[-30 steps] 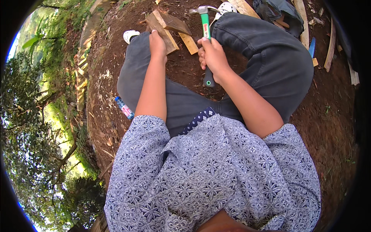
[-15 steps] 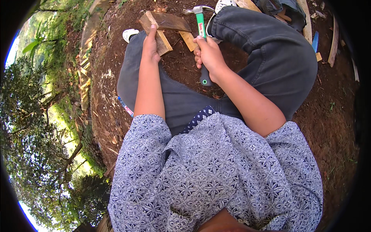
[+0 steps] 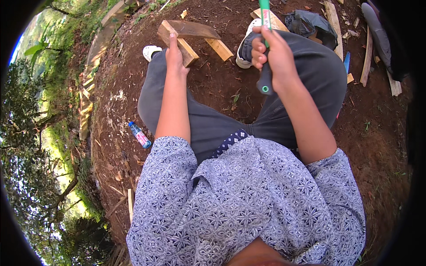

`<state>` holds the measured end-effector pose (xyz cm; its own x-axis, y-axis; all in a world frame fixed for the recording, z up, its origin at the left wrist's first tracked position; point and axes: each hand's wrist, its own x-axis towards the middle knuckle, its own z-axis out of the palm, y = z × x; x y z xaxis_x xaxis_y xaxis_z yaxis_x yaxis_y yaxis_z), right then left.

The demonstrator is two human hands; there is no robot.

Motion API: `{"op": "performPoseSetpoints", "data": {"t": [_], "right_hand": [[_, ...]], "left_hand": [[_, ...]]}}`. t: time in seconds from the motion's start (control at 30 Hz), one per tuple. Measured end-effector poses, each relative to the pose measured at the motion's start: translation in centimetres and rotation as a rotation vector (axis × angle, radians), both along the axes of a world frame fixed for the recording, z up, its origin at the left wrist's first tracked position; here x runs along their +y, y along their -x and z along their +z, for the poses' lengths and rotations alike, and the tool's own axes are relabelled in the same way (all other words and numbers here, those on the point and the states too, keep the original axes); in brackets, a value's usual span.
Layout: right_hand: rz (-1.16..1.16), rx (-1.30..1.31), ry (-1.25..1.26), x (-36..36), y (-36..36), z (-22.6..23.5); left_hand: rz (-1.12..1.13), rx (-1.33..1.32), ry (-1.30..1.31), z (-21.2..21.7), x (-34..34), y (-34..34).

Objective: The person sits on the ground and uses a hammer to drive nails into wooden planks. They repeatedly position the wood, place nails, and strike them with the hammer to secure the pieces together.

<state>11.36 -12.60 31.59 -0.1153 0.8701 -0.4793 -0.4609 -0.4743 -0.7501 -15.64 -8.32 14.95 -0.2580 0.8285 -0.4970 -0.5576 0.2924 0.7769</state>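
Note:
My left hand (image 3: 175, 57) is closed round the near board of a small wooden frame (image 3: 188, 51), its thumb lying along the wood. A darker plank (image 3: 197, 30) runs off from that board to the right, and a lighter board (image 3: 219, 49) extends below the plank's far end. In my right hand (image 3: 280, 53) is a claw hammer (image 3: 265, 82) with a green shaft and black grip, raised to the right of the frame. The hammer's head lies beyond the top edge of the view.
My bent legs (image 3: 306, 57) surround the brown soil. A bottle with a blue cap (image 3: 140, 135) lies by my left thigh. At the upper right are a black plastic bag (image 3: 310, 25), loose wood strips (image 3: 333, 26), a blue saw-like blade (image 3: 346, 61) and a dark grey limb-like shape (image 3: 378, 40).
My right hand has lifted the hammer up and to the right, away from the frame; its head has left the view. My right leg has shifted. The left hand keeps its hold.

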Motion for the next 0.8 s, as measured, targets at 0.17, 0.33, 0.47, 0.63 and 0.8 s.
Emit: {"op": "performPoseSetpoints", "data": {"t": [0.17,0.33,0.47,0.63,0.8], "right_hand": [[-0.109,-0.166,-0.355,4.0,-4.4,10.6],[0.168,-0.490,-0.458,13.6,-10.1,12.5],[0.173,-0.704,-0.328,18.1,-10.8,2.6],[0.349,-0.650,-0.069,18.7,-9.5,-9.5],[0.513,-0.609,0.034,17.3,-6.6,-18.1]], "left_hand": [[0.041,-0.207,-0.180,1.0,2.2,2.3],[0.025,-0.899,-0.314,-6.4,5.5,-0.8],[0.100,-1.085,-0.235,-14.6,5.0,-3.4],[0.115,-0.825,0.057,-21.4,1.5,-3.5],[-0.017,0.045,0.475,-22.8,0.1,-3.9]]}}
